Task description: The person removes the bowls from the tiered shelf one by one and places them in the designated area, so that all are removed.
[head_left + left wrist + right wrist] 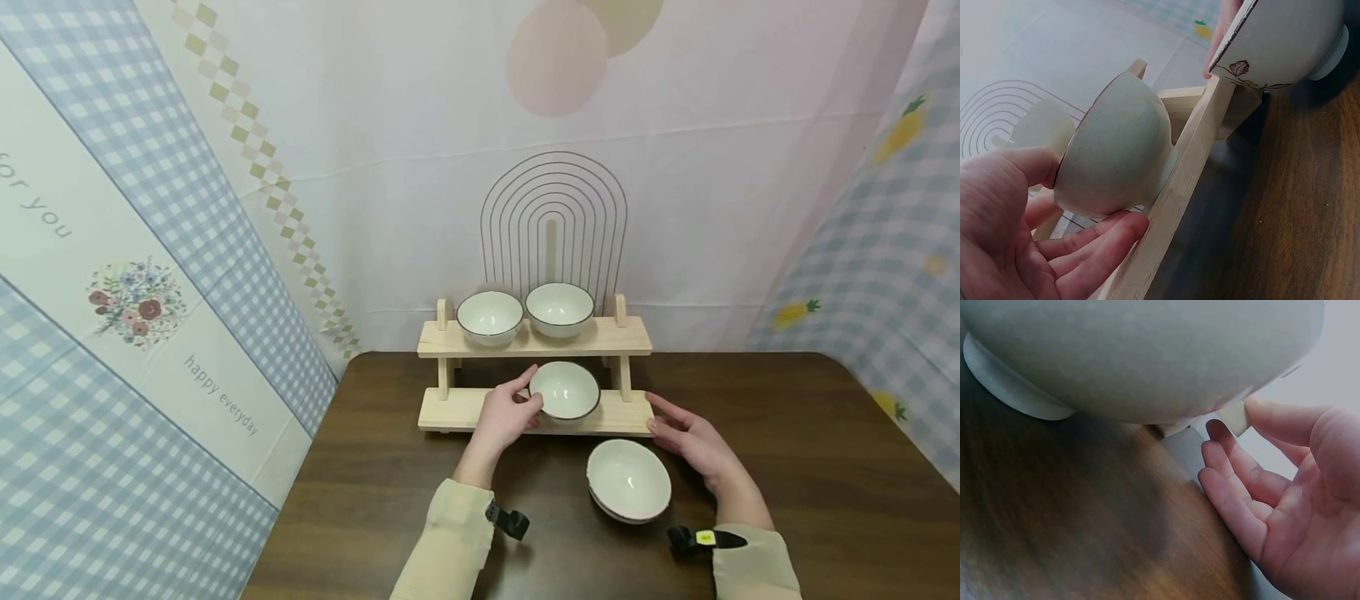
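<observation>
My left hand (507, 414) holds a white, dark-rimmed bowl (565, 390) on the lower board of a two-tier wooden rack (465, 406). In the left wrist view, the thumb lies at the rim and the other fingers support the underside of the bowl (1116, 147), whose foot is right at the board. At the rack's right end, my right hand (693, 442) pinches the lower board's end between thumb and index finger. Its other fingers (1235, 487) hang loosely bent in the right wrist view. Close by, stacked white bowls (628, 481) sit on the table.
Two similar bowls stand side by side on the upper board, one left (490, 317) and one right (559, 309). The rack is at the back of the brown wooden table (360, 500), before a white printed cloth (405, 208). Checked cloths hang at both sides.
</observation>
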`<state>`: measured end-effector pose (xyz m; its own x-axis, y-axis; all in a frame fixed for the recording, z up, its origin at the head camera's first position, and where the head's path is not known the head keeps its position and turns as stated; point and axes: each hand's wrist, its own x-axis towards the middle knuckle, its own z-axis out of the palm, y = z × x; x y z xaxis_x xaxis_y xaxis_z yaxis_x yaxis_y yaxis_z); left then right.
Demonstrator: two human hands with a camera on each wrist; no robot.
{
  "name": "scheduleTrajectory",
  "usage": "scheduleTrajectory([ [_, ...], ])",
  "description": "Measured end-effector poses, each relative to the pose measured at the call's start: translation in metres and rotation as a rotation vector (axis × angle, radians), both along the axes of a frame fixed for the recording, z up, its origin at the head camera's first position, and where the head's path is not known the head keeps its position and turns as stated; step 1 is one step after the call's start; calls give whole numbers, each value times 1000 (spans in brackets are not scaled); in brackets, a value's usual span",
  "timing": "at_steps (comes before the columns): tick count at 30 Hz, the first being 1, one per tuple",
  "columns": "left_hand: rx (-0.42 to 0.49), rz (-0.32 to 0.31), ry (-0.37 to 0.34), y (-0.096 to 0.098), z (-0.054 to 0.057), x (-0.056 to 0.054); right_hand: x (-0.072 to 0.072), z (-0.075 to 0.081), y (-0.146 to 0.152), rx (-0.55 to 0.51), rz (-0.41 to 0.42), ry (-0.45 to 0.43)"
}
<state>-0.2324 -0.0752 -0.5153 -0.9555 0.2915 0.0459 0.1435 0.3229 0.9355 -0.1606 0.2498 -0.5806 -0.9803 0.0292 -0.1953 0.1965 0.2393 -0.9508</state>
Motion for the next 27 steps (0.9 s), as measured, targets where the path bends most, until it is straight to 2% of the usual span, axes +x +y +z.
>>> scheduleTrajectory([
  [7,18,23,4,1,-1,0,-1,0,2,-5,-3,12],
  [27,82,22,-28,2,-6,1,-1,-2,1,2,9,-1],
])
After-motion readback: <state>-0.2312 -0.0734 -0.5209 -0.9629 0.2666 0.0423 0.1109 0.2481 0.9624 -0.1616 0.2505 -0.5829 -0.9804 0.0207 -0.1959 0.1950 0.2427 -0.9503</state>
